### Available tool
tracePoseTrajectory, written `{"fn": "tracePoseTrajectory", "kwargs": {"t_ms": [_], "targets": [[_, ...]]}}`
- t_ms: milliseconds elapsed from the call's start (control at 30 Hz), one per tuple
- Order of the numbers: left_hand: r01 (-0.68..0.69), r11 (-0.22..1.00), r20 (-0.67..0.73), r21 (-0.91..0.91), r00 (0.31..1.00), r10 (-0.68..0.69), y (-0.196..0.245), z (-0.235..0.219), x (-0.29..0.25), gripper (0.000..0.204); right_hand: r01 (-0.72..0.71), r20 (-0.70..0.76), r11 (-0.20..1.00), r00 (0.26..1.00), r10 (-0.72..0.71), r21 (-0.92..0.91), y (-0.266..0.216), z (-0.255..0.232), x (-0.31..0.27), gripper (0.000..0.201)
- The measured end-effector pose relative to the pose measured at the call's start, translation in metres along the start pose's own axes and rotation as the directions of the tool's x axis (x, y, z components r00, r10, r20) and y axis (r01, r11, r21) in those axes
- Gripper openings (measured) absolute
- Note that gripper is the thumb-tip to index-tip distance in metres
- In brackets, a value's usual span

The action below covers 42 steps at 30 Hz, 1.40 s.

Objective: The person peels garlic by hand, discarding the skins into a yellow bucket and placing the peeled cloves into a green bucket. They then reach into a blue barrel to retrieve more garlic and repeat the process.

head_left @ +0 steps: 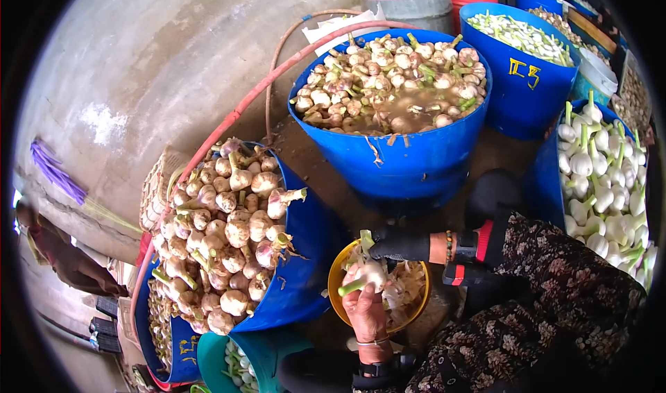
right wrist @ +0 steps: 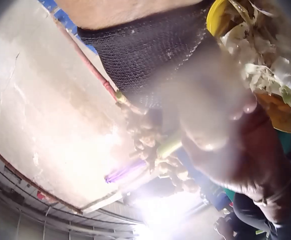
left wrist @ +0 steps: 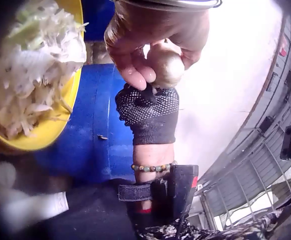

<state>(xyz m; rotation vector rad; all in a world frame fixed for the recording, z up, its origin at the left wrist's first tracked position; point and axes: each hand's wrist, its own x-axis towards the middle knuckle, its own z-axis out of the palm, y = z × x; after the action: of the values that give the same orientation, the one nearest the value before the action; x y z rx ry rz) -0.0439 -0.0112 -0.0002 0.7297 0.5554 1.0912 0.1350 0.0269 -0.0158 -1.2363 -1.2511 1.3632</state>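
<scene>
My bare left hand (head_left: 368,315) holds a pale garlic bulb (head_left: 374,274) with a short green stem, over a yellow bowl (head_left: 425,301) of loose peelings. In the left wrist view its fingers wrap around the whitish bulb (left wrist: 166,67). Close against the bulb, my right hand (left wrist: 148,116) wears a black dotted glove, its fingers curled. A pale green piece of garlic (head_left: 366,239) shows at the gloved fingertips in the head view. In the right wrist view the bulb is blurred, and the glove (right wrist: 145,60) covers much of the upper middle.
A tilted blue drum (head_left: 305,254) spills over with unpeeled garlic (head_left: 236,233) at left. Ahead stands a blue tub (head_left: 395,157) of garlic in brown water. Cleaned bulbs (head_left: 600,178) fill a container at right. A red hose (head_left: 236,115) runs along the wall. Another person (head_left: 69,254) is far left.
</scene>
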Motion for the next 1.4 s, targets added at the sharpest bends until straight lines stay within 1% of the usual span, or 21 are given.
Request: {"fn": "tracePoseTrajectory", "kwargs": {"t_ms": [133,200,233,267,300,367,400,467,567,600,633,767,833,933,1000,1067,1133,1200,1233,1300,1400], "targets": [[-0.073,0.997,0.008,0.004,0.997,0.073,0.006,-0.006,-0.004,0.062,0.128,-0.126,0.984,0.986,-0.113,0.125,-0.016,-0.005,-0.001,0.016],[-0.197,0.979,0.037,0.05,0.98,0.195,0.016,0.001,-0.005,0.068,0.131,-0.11,0.966,0.981,-0.158,-0.223,-0.004,-0.023,0.012,0.015],[-0.225,0.97,0.036,0.095,0.974,0.223,0.018,-0.003,-0.005,0.067,0.232,0.107,0.795,0.972,-0.209,-0.561,-0.002,-0.029,0.018,0.022],[-0.258,0.956,0.034,0.139,0.966,0.255,0.019,-0.008,-0.004,0.065,0.24,0.113,0.791,0.97,-0.214,-0.563,-0.006,-0.025,0.011,0.022],[-0.269,0.953,0.032,0.139,0.963,0.267,0.02,-0.011,-0.004,0.065,0.268,0.25,0.545,0.962,-0.108,-0.795,-0.015,-0.018,-0.005,0.025],[-0.299,0.927,-0.001,0.225,0.952,0.307,0.02,-0.015,-0.005,0.059,0.414,0.38,0.297,0.91,-0.167,-0.86,-0.03,-0.005,-0.028,0.031],[-0.296,0.928,-0.007,0.227,0.952,0.306,0.019,-0.016,-0.006,0.059,0.416,0.384,0.3,0.909,-0.163,-0.858,-0.042,-0.002,-0.033,0.031],[-0.299,0.924,-0.026,0.24,0.949,0.314,0.018,-0.017,-0.006,0.053,0.442,0.329,0.4,0.888,-0.322,-0.803,-0.064,0.002,-0.037,0.029],[-0.336,0.898,-0.004,0.283,0.936,0.352,0.012,-0.014,-0.002,0.049,0.486,0.319,0.339,0.838,-0.443,-0.806,-0.075,0.007,-0.039,0.027],[-0.347,0.888,-0.004,0.302,0.931,0.365,0.01,-0.013,-0.004,0.049,0.511,0.331,0.3,0.807,-0.489,-0.805,-0.074,0.01,-0.04,0.025],[-0.347,0.865,-0.032,0.363,0.923,0.384,0.003,-0.017,-0.003,0.05,0.632,0.335,0.288,0.679,-0.653,-0.719,-0.053,0.013,-0.03,0.022],[-0.293,0.883,-0.091,0.366,0.933,0.347,0.003,-0.008,-0.004,0.053,0.614,0.394,0.211,0.695,-0.601,-0.761,-0.053,0.01,-0.027,0.018],[-0.265,0.915,-0.083,0.305,0.949,0.303,0.005,-0.008,-0.004,0.054,0.485,0.375,0.23,0.839,-0.395,-0.844,-0.056,0.006,-0.025,0.015],[-0.219,0.955,-0.066,0.203,0.969,0.236,0.012,-0.011,0.0,0.06,0.421,0.334,0.286,0.891,-0.307,-0.861,-0.011,-0.002,-0.009,0.014],[-0.145,0.988,-0.044,-0.051,0.989,0.143,0.017,-0.017,0.002,0.063,0.471,0.385,0.237,0.862,-0.331,-0.85,0.009,-0.006,-0.008,0.014],[-0.149,0.978,-0.026,-0.146,0.989,0.147,0.013,-0.031,0.002,0.064,0.504,0.495,0.019,0.855,-0.155,-0.864,-0.018,-0.004,-0.018,0.014],[-0.064,0.968,-0.003,-0.242,0.998,0.065,0.015,-0.034,-0.001,0.064,0.463,0.45,0.076,0.882,-0.141,-0.883,-0.038,0.0,-0.02,0.018],[-0.045,0.966,0.011,-0.254,0.999,0.05,0.013,-0.034,-0.001,0.065,0.372,0.291,0.22,0.899,-0.328,-0.902,-0.064,0.003,-0.028,0.018],[-0.058,0.964,0.017,-0.259,0.998,0.064,0.013,-0.031,-0.001,0.064,0.367,0.286,0.217,0.9,-0.329,-0.905,-0.071,0.004,-0.032,0.018],[-0.075,0.962,0.018,-0.264,0.996,0.083,0.013,-0.027,-0.002,0.064,0.443,0.237,0.362,0.839,-0.489,-0.82,-0.078,0.007,-0.036,0.022],[-0.101,0.979,-0.012,-0.176,0.995,0.101,0.014,-0.02,-0.003,0.063,0.542,0.292,0.383,0.787,-0.544,-0.748,-0.072,0.022,-0.035,0.023]]}}
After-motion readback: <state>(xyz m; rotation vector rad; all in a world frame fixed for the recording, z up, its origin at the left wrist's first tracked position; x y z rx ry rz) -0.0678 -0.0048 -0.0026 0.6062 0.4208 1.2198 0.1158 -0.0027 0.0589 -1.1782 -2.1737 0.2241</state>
